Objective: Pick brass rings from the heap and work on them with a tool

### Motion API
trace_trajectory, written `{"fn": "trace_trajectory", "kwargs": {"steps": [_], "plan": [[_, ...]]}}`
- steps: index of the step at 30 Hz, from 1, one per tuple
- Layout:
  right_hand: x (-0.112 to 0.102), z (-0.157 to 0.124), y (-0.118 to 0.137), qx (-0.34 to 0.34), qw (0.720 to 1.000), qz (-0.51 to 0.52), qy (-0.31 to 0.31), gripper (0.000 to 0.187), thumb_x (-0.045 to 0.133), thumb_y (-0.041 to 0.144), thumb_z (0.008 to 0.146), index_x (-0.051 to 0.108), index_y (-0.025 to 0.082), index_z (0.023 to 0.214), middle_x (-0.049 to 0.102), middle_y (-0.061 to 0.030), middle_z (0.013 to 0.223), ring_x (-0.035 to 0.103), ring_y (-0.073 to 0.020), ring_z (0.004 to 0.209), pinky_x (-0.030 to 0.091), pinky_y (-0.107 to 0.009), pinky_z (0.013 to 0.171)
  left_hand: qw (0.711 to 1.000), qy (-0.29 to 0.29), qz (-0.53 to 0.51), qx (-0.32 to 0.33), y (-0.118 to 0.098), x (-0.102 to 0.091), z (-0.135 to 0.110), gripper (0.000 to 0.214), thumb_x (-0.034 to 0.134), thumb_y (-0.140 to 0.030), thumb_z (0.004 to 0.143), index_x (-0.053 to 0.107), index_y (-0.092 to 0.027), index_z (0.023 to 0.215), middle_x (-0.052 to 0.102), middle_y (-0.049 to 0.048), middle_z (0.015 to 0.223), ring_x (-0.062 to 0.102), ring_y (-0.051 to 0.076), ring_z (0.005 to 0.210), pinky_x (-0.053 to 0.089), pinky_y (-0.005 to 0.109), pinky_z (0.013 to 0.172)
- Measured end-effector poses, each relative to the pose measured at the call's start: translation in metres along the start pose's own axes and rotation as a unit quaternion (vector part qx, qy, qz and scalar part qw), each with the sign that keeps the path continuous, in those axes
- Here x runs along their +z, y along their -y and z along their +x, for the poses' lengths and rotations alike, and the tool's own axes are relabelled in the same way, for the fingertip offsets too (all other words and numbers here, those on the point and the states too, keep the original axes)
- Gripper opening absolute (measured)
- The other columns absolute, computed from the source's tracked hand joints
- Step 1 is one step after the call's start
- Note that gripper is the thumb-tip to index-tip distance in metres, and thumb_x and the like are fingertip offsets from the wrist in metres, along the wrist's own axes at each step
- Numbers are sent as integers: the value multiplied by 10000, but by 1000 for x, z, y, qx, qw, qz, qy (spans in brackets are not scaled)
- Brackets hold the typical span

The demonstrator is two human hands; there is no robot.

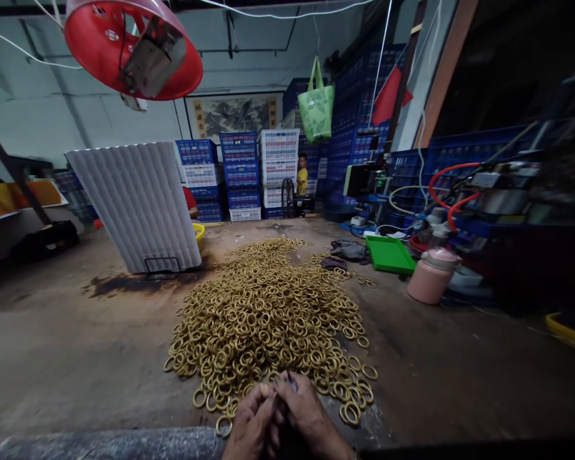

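Brass-coloured rings: Though they overlap too thickly for me to count, the rings (263,306) lie in one large heap at the centre of the frame, with strays at its edges.
Single things: one red dome shade (81,48) at upper left, one white ridged panel (138,204) below it, one green tote bag (316,108) at upper centre, one green tray (390,254) and one pink lidded jug (431,278) at centre right.
Crates: three stacks, blue and white (239,166), side by side at upper centre, more behind.
Onlookers: one person in a yellow top (302,176); one red sleeve (190,199) beside the panel.
Writing: characters on the wall picture (234,114), upper centre, too small to read.
Left hand: at bottom centre (255,418), fingers curled in, tips against the right's; what they pinch, I can't tell.
Right hand: just beside it (306,409), fingers closed, pinching a slim dark piece (289,375) whose tip pokes up at the heap's near edge.
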State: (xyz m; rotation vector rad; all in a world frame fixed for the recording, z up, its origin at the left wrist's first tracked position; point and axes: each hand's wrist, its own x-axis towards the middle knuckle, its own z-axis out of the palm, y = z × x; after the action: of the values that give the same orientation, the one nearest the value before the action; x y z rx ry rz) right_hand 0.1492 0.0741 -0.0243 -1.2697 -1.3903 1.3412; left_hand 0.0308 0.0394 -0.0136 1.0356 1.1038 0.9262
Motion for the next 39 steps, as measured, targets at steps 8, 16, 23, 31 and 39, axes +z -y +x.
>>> {"fn": "trace_trajectory", "kwargs": {"steps": [8, 16, 23, 31, 39], "plan": [[1, 3, 0, -56, 997, -49, -2, 226, 514, 355, 721, 588, 150, 666, 537, 22, 576, 457, -87, 544, 374, -184, 528, 999, -36, 18, 9, -2, -1, 0, 421, 511, -584, 702, 446, -170, 664, 444, -58, 503, 378, 46, 381, 311, 159, 356], [-5, -6, 16, -20, 999, -14, 43, 264, 525, 414, 731, 577, 155, 721, 482, 59, 476, 361, -56, 405, 305, -176, 420, 999, -21, -18, 29, -20, 2, -14, 345, 527, -499, 741, 475, -159, 717, 483, -42, 592, 424, 46, 439, 367, 164, 418], [-4, -8, 19, -4, 998, 22, 60, 289, 530, 443, 729, 556, 155, 711, 468, 66, 466, 331, -45, 376, 276, -173, 388, 999, -14, -34, 26, -20, 0, -18, 327, 540, -476, 739, 481, -156, 712, 483, -42, 591, 425, 46, 439, 371, 171, 424], [-11, -10, 16, -48, 995, -88, -6, 204, 476, 327, 743, 564, 161, 663, 500, 32, 540, 401, -76, 475, 327, -193, 482, 998, -28, -56, 21, -23, 1, -21, 329, 563, -470, 725, 488, -150, 732, 495, -36, 619, 437, 47, 453, 378, 173, 432], [-10, -24, 14, -171, 937, -292, 91, 148, 438, 122, 704, 569, 181, 664, 546, 14, 576, 434, -97, 518, 286, -201, 511, 998, -56, -24, 35, -17, -1, -18, 320, 554, -469, 730, 498, -154, 743, 489, -39, 594, 439, 50, 459, 369, 162, 433]]}}
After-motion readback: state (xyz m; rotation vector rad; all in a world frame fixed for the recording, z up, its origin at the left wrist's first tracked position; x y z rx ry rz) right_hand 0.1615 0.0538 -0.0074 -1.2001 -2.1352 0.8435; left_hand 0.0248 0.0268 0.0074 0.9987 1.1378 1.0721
